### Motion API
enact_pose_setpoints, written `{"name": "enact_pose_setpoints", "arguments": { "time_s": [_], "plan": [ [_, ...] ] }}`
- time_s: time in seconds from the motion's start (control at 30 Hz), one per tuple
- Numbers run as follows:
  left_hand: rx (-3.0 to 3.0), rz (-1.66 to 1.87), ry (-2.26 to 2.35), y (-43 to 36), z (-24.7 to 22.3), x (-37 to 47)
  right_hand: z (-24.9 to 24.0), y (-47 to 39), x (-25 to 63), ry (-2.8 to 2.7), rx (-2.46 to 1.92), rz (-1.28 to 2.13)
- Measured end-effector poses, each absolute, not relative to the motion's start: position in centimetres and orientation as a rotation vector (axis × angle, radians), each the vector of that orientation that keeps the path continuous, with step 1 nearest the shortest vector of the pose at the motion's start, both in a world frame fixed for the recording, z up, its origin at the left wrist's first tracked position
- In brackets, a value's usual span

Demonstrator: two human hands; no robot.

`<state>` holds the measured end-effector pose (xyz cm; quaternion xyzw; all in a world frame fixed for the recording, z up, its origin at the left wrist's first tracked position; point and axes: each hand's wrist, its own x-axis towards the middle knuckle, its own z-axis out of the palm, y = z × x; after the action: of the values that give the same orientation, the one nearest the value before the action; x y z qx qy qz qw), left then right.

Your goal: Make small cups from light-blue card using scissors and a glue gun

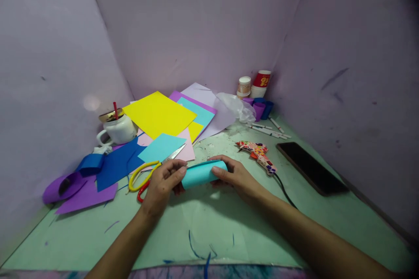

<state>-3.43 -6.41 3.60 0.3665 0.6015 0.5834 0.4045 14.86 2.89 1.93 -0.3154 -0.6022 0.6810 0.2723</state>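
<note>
A piece of light blue paper (203, 175), curled into a tube, is held above the table between both hands. My left hand (163, 183) grips its left end, thumb in front and fingers behind. At the other end my right hand (237, 178) pinches the paper with the thumb pressed on its near face; the fingertips behind are partly hidden. Just behind my left hand lies a pair of scissors (143, 175) with yellow and red handles, blades over a flat light blue sheet (162, 147). A patterned glue gun (258, 153) rests on the table beyond my right hand.
Yellow paper (160, 115) and other coloured sheets are piled at the back. To the left stand a white mug (118, 130), blue paper (121, 163) and curled purple paper (65, 187). A phone (310, 168), markers (266, 130), paper cups (261, 83) and a plastic bag (237, 107) occupy the right side.
</note>
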Motion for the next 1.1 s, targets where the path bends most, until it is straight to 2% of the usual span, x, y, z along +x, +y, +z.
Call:
{"name": "enact_pose_setpoints", "arguments": {
  "time_s": [0.43,0.67,0.8,0.97,1.1],
  "plan": [
    [0.928,1.596,1.674,-6.6,3.7,-3.6,1.5,2.8,14.7,-1.608,-0.824,1.789],
    [1.026,1.557,1.675,-6.4,3.6,-3.4,1.0,2.1,14.7,-1.737,-0.834,1.601],
    [1.049,1.558,1.615,-6.0,3.2,-3.7,1.2,1.4,14.5,-1.697,-0.683,1.851],
    [1.152,1.463,1.464,-5.9,3.4,-4.0,2.0,1.2,14.2,-1.295,-0.637,2.231],
    [1.302,1.366,1.371,-5.7,3.9,-3.7,2.1,1.3,14.4,-1.309,-0.506,2.372]
  ]
}}
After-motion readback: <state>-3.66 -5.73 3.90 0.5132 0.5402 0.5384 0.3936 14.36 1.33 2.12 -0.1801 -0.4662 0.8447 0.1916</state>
